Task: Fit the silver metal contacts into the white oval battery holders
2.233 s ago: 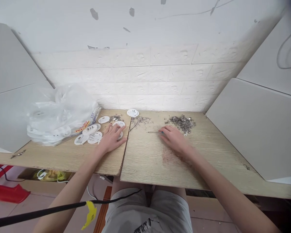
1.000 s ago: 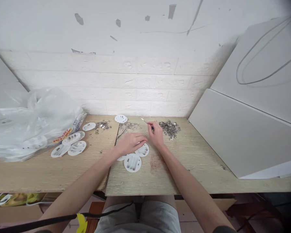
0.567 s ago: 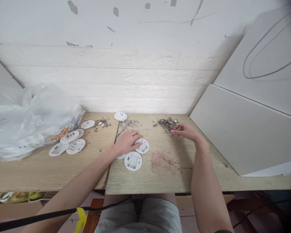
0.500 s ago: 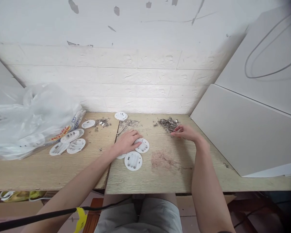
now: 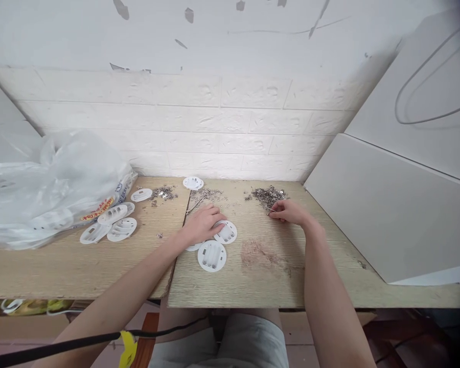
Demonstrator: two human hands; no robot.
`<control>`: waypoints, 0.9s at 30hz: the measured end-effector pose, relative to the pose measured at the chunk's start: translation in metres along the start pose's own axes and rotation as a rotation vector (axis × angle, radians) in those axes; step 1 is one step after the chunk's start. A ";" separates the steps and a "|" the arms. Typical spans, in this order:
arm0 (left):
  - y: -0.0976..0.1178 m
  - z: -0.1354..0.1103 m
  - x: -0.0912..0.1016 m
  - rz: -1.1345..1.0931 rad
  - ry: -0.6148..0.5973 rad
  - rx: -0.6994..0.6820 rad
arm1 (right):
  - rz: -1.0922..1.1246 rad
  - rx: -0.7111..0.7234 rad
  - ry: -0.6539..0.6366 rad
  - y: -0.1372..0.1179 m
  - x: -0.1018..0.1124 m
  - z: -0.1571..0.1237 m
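Observation:
My left hand (image 5: 202, 225) lies flat, fingers spread, on a white round plastic disc (image 5: 227, 232) with slots in it; nothing is gripped. A second slotted disc (image 5: 212, 255) lies just in front of it, and the edge of a third peeks out under the wrist. My right hand (image 5: 289, 212) is pinched on a thin metal tool (image 5: 270, 208). The tool's tip reaches the near edge of a heap of small metal pieces (image 5: 268, 194).
Two wooden tabletops (image 5: 99, 266) meet at a seam. A crumpled plastic bag (image 5: 53, 189) with more white discs (image 5: 111, 225) lies at the left. Smaller metal heaps (image 5: 205, 194) and one disc (image 5: 192, 182) lie by the wall. A grey panel (image 5: 387, 204) leans at the right.
My left hand dragged discs from the left board to the middle. My right hand, with the thin tool, swung right to the metal heap and now dips lower at its edge.

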State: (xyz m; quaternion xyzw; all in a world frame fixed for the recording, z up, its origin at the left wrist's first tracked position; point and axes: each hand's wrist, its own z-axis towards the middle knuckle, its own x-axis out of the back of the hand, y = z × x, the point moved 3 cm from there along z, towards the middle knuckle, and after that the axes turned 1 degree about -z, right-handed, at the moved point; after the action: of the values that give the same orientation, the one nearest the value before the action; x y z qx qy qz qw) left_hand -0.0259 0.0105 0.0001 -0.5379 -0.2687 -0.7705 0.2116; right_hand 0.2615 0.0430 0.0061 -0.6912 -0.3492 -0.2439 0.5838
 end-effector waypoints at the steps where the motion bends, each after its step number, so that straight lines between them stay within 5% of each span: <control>1: 0.000 0.000 0.000 0.001 -0.004 0.002 | 0.008 0.005 -0.002 -0.001 0.000 0.000; 27: 0.000 0.001 -0.003 -0.030 -0.040 0.013 | 0.003 0.041 -0.050 -0.007 -0.009 0.003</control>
State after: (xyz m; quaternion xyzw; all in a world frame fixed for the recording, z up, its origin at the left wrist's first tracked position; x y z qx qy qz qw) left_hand -0.0245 0.0111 -0.0022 -0.5478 -0.2857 -0.7609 0.1982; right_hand 0.2506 0.0446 0.0034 -0.6854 -0.3677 -0.2185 0.5893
